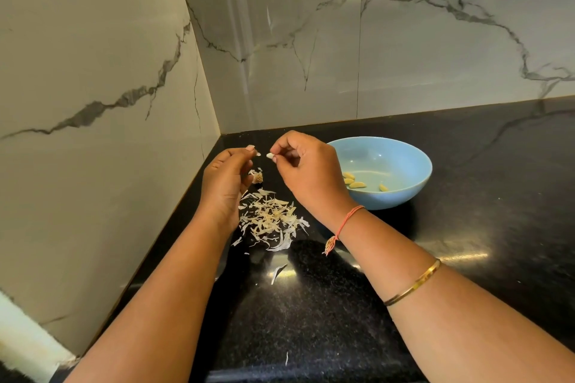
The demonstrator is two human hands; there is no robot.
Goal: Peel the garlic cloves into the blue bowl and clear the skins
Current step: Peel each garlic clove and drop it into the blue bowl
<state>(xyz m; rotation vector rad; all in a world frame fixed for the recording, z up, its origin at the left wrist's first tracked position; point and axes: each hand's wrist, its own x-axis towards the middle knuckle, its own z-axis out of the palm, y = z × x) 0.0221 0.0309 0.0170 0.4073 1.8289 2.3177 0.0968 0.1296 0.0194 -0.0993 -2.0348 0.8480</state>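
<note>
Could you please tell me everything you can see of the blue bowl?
The blue bowl is round, pale blue, smooth and glossy, perhaps ceramic. It stands upright on the black countertop, right of the skin pile. The right hand, raised in front, hides its left rim. Four peeled yellowish cloves show on its floor.

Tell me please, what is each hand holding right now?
Left hand: pinching a strip of garlic skin.
Right hand: pinching a garlic clove.
</note>
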